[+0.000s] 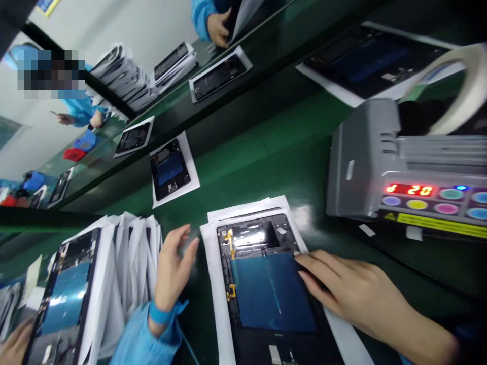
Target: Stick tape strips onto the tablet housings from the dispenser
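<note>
An open tablet chassis [266,284] with a blue film over its middle lies on white sheets in front of me. My right hand [353,294] rests flat on its right edge, fingertips on the blue film's corner. To the left of the chassis my left hand [173,271] hovers with fingers spread and nothing in it, next to a fanned stack of chassis and white sheets [95,289]. A blue wrist strap circles my left wrist.
A grey machine [384,167] with a red display and coloured buttons stands at right, with a tape roll [462,86] on top. More chassis on sheets [171,170] lie along the green belt. Other people's hands in blue sleeves [213,23] work at the far side.
</note>
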`<action>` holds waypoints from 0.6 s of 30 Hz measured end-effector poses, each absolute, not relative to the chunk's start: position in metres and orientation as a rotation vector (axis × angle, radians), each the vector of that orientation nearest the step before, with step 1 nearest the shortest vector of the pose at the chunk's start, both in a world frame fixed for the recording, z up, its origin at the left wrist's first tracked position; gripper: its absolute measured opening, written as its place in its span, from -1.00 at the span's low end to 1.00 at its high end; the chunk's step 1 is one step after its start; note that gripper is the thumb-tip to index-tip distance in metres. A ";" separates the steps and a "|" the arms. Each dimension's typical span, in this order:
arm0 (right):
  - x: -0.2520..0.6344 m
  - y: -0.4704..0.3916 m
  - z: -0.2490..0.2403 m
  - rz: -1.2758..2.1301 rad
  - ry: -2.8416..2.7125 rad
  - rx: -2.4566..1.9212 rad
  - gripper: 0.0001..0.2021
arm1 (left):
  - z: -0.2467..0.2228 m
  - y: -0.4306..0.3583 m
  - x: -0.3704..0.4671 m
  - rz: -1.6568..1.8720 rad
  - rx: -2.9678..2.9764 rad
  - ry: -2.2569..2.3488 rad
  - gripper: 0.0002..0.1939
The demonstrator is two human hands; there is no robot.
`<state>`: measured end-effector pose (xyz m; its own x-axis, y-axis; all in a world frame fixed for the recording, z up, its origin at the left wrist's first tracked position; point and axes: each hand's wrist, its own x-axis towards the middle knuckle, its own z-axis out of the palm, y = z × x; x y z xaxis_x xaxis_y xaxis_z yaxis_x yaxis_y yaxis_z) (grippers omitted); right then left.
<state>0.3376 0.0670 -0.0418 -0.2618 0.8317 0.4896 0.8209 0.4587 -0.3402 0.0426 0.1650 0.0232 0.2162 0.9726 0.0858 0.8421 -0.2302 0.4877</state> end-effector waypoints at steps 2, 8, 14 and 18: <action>0.335 0.065 -0.043 0.050 -2.103 -1.353 -0.77 | 0.015 0.176 0.045 0.362 2.257 1.650 -0.73; 0.333 0.062 -0.048 0.119 -2.115 -1.281 -0.76 | 0.019 0.195 0.067 0.068 2.407 1.552 -0.87; 0.332 0.060 -0.048 0.088 -2.087 -1.248 -0.79 | 0.033 0.164 0.070 0.208 2.471 1.643 -0.78; 0.331 0.056 -0.052 0.094 -2.088 -1.221 -0.78 | 0.030 0.150 0.068 0.392 2.148 1.667 -0.82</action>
